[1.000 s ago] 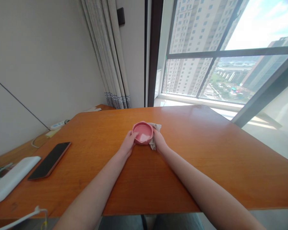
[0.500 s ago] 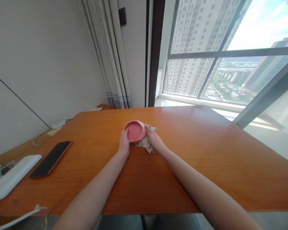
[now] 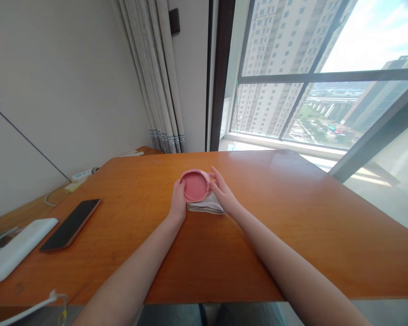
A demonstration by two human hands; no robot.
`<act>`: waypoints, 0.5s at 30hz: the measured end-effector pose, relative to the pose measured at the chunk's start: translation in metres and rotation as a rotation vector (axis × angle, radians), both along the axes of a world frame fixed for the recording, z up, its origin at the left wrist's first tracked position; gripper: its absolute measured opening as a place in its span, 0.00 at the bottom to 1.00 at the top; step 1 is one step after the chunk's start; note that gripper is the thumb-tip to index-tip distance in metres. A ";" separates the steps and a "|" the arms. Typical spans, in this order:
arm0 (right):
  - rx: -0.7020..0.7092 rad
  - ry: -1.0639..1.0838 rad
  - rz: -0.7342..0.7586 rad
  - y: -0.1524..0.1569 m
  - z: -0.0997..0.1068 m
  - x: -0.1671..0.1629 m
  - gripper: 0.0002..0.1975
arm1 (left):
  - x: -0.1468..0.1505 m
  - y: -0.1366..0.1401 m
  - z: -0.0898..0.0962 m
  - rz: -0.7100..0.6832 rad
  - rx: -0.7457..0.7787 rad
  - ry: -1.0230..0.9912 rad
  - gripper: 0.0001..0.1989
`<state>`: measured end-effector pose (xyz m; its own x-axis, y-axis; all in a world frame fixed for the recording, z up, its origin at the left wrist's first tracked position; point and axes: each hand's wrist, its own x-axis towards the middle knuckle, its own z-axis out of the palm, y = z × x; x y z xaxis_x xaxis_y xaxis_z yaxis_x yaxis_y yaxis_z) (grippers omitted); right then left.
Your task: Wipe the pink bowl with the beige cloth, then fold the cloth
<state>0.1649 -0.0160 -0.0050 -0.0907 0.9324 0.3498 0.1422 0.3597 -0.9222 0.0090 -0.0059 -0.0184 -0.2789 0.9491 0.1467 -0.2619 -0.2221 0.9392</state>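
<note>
A pink bowl point(image 3: 196, 186) is held tilted, its hollow turned toward me. My left hand point(image 3: 178, 198) grips it by the left side, thumb on the rim. On the right side of the bowl is my right hand point(image 3: 223, 192), fingers apart; its fingertips are at the rim, and I cannot tell whether they press on it. Below and partly behind the bowl, a pale greyish cloth point(image 3: 206, 207) lies in folds on the wooden table point(image 3: 149, 176), its upper part hidden by the bowl.
To the left lie a dark phone point(image 3: 71, 225) and a white oblong device point(image 3: 22, 246). A white cable point(image 3: 27, 310) hangs over the near left edge. A power strip point(image 3: 82, 174) is by the wall. A large window point(image 3: 292, 108) is at the right.
My right hand has let go of the cloth, which now lies on the table under the bowl. Its fingers have spread. The bowl has shifted slightly right in my left hand.
</note>
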 end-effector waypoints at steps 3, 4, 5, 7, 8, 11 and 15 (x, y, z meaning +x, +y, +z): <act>-0.058 0.004 0.035 -0.002 -0.001 -0.005 0.31 | 0.002 -0.002 -0.002 -0.060 -0.014 0.173 0.14; -0.096 0.057 0.004 0.000 -0.001 -0.005 0.28 | 0.002 -0.003 -0.002 -0.100 -0.015 0.217 0.15; -0.145 0.120 -0.022 0.002 0.000 -0.003 0.25 | 0.004 -0.003 -0.002 -0.150 -0.008 0.255 0.17; -0.270 0.269 -0.056 0.010 0.003 0.005 0.20 | 0.005 -0.005 -0.001 -0.257 0.018 0.341 0.21; -0.322 0.331 -0.068 0.015 0.007 0.012 0.18 | 0.006 -0.006 -0.001 -0.305 0.029 0.412 0.22; -0.358 0.425 -0.172 0.032 0.016 0.046 0.18 | 0.006 -0.011 -0.001 -0.385 0.059 0.769 0.22; -0.262 0.393 -0.544 0.049 0.010 0.111 0.19 | 0.005 -0.019 -0.001 -0.398 0.170 1.156 0.20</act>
<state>0.2760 0.0332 0.0052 0.4969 0.8676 0.0198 -0.1218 0.0923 -0.9883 0.0145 -0.0244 -0.0191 0.4006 0.8830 0.2445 0.6260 -0.4587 0.6306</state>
